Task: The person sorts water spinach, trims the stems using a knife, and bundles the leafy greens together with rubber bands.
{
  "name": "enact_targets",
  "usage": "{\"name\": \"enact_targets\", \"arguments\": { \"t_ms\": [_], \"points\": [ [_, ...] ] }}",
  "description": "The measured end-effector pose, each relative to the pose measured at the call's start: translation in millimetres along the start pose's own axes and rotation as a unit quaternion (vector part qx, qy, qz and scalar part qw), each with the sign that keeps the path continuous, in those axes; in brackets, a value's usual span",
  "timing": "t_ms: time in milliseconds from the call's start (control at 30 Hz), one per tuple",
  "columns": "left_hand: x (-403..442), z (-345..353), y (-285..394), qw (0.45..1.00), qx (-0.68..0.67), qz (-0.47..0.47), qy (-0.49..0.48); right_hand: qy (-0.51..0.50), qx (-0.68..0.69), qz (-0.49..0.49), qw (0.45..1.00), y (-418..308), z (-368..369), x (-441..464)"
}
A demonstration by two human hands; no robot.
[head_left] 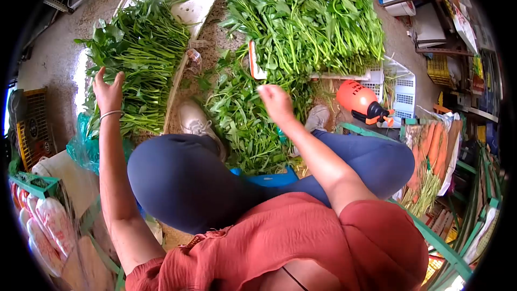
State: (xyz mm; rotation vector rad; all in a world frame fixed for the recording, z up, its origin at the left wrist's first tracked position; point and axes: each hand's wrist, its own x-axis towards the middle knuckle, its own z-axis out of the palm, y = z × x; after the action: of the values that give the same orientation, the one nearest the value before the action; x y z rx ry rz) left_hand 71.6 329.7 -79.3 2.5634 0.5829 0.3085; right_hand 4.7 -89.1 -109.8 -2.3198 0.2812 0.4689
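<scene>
Step in hand, judged from the layout: sorting and stacking of greens. Left pile lies in the white tray, stems to the right; right pile is stacked higher, beyond the loose greens, which lie on the floor between the shoes. Left hand: thumb and fingers spread, at the outer edge of the left pile; contact cannot be told. Right hand: fingers curled in, above the loose greens; whether anything is pinched in them cannot be told. Next move, as a judgement, calls for a gentle gather of stems by the right fingers, with the left palm steadying the pile's edge, leaves uncrushed. Pose: left arm reaches forward, nearly straight, bangle at the wrist; right arm bent, forearm angled inward over the right thigh.
</scene>
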Motion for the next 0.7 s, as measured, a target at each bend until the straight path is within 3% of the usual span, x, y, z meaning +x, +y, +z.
{"name": "enact_targets", "arguments": {
  "t_ms": [67, 167, 233, 333, 367, 400, 433, 467, 500, 533, 567, 600, 667, 700],
  "points": [
    [-10.0, -30.7, 42.1, 0.99, -0.131, -0.014, -0.048, 0.21, 0.068, -0.071, 0.973, 48.6, -15.3, -0.7],
    [-35.8, -88.4, 122.4, 0.937, -0.313, 0.058, -0.141, 0.277, 0.083, -0.031, 0.957, 77.6, -41.7, 15.3],
    [-90.0, -148.9, 216.1, 0.89, -0.403, 0.114, -0.179, 0.285, 0.086, -0.02, 0.954, 84.5, -46.3, 40.2],
    [-142.5, -177.7, 274.9, 0.868, -0.418, 0.164, -0.211, 0.335, -0.021, 0.018, 0.942, 51.2, -53.9, 56.6],
    [-148.1, -177.5, 280.8, 0.851, -0.442, 0.178, -0.22, 0.334, -0.001, 0.011, 0.942, 57.4, -50.3, 62.7],
    [-173.8, -177.0, 298.6, 0.799, -0.486, 0.235, -0.265, 0.295, -0.055, 0.043, 0.953, 30.2, -61.2, 61.9],
    [-186.8, -167.8, 310.7, 0.768, -0.517, 0.234, -0.297, 0.275, -0.069, 0.048, 0.958, 26.4, -65.2, 63.6],
    [-187.1, -167.2, 310.6, 0.772, -0.513, 0.225, -0.3, 0.255, -0.09, 0.056, 0.961, 24.1, -66.5, 65.1],
    [-188.6, -148.9, 328.8, 0.752, -0.466, 0.159, -0.439, 0.209, -0.113, 0.05, 0.97, 27.0, -68.2, 72.5],
    [-188.6, -116.2, 328.1, 0.725, -0.491, 0.106, -0.471, 0.163, -0.139, 0.046, 0.976, 30.3, -69.8, 79.4],
    [-189.6, -109.8, 326.3, 0.706, -0.521, 0.109, -0.468, 0.153, -0.141, 0.054, 0.977, 27.7, -71.0, 78.4],
    [-181.3, -36.0, 304.7, 0.732, -0.488, 0.042, -0.473, 0.213, -0.207, 0.019, 0.955, 23.8, -72.3, 80.8],
    [-183.0, -8.5, 294.2, 0.775, -0.443, -0.024, -0.451, 0.223, -0.213, 0.006, 0.951, 19.9, -76.8, 83.7],
    [-181.8, 24.4, 278.8, 0.745, -0.448, -0.162, -0.466, 0.244, -0.223, -0.03, 0.943, 21.4, -79.2, 93.7]
  ]
}}
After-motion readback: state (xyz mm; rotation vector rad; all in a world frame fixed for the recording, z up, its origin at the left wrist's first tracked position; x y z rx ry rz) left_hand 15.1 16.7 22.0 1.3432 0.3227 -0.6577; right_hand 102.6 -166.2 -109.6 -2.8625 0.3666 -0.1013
